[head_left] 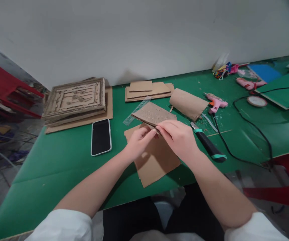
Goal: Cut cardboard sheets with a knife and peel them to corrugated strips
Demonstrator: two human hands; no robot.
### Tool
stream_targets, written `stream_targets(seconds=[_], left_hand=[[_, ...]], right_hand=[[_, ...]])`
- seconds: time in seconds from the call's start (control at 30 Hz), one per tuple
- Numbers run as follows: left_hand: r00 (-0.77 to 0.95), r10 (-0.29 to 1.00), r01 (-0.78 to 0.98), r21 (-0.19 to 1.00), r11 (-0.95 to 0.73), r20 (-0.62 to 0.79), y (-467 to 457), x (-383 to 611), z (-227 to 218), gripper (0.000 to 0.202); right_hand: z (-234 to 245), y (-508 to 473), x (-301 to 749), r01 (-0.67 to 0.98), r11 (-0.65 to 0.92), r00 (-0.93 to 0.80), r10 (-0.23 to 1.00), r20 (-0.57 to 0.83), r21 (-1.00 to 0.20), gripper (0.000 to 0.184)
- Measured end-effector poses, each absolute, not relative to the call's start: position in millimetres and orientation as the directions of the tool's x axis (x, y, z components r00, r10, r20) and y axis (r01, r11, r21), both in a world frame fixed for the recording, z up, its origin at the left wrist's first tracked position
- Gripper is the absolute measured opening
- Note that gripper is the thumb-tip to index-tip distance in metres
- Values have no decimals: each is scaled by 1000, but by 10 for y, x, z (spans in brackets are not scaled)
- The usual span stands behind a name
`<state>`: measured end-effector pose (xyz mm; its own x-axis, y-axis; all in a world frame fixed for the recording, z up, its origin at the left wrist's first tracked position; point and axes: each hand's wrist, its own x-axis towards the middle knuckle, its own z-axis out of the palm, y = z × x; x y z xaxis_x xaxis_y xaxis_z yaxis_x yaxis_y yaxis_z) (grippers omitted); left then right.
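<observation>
Both hands grip a piece of cardboard [154, 113] with a ribbed upper face, held tilted above the table. My left hand [141, 139] pinches its near edge from the left, and part of those fingers is hidden beneath it. Closed on the same edge, my right hand [178, 135] presses thumb and fingertips together close to the left thumb. Under the hands a larger flat sheet of brown cardboard [157, 164] lies on the green table. A clear ruler [131, 115] pokes out behind the held piece.
A phone [101, 137] and layered cardboard panels [77, 98] lie left. Cardboard pieces [148, 89] are stacked at the back. To the right are a curved brown sheet [188, 102], a utility knife [208, 142], a pink glue gun [216, 103], its black cord [225, 140] and tape [257, 101].
</observation>
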<state>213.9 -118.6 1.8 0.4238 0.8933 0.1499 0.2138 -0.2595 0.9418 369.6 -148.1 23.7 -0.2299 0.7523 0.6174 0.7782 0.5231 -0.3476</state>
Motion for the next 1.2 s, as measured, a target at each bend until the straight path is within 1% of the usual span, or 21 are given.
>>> stream_targets(seconds=[0.07, 0.13, 0.23, 0.37, 0.57, 0.8, 0.9, 1.0, 1.2], left_hand=[[405, 907, 187, 960, -206, 116, -1139, 2136, -3, 35], [386, 915, 138, 974, -179, 114, -1110, 2140, -25, 35], [380, 917, 81, 983, -165, 123, -1102, 2148, -57, 34], [376, 922, 47, 992, -121, 94, -1103, 2151, -105, 34], [417, 908, -80, 997, 3, 31, -1086, 2159, -143, 33], [370, 927, -134, 984, 120, -63, -1101, 2207, -126, 22], [347, 936, -109, 988, 108, -64, -1114, 2220, -151, 17], [320, 946, -56, 996, 76, -54, -1128, 2234, -152, 16], [274, 944, -20, 981, 195, -182, -1113, 2242, -43, 13]], right_hand=[[208, -1483, 3687, 812, 524, -251, 710, 658, -256, 20], [182, -1484, 3686, 822, 532, -278, 687, 671, -205, 19], [152, -1476, 3690, 833, 530, -300, 675, 674, -160, 18], [133, -1464, 3691, 848, 519, -313, 660, 683, -112, 15], [118, -1461, 3689, 868, 493, -320, 650, 689, -62, 15], [93, -1452, 3657, 881, 472, -327, 672, 665, -44, 16], [74, -1453, 3656, 879, 477, -360, 705, 611, -32, 17], [48, -1447, 3664, 871, 490, -384, 721, 577, -33, 22], [41, -1428, 3671, 855, 513, -363, 700, 615, -80, 21]])
